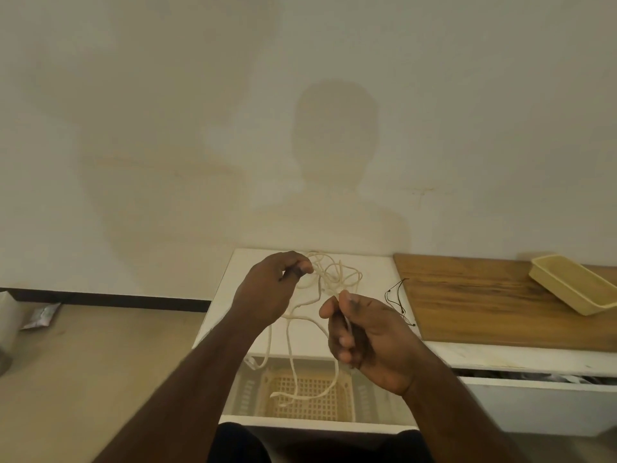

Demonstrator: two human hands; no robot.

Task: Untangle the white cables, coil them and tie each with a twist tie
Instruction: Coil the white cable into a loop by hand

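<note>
A tangle of white cables (334, 275) lies on the white tabletop (377, 272) near the wall, with strands trailing over the front edge into an open drawer. My left hand (270, 289) pinches a strand at the tangle's left side. My right hand (357, 332) is closed on another strand in front of the tangle, held above the table edge. Thin black twist ties (397, 299) lie to the right of the cables.
A wooden board (484, 302) covers the table's right part, with a shallow yellow tray (574, 282) on it. Below the table edge an open drawer holds a cream lattice basket (310, 396). A foil packet (41, 315) lies on the floor at the left.
</note>
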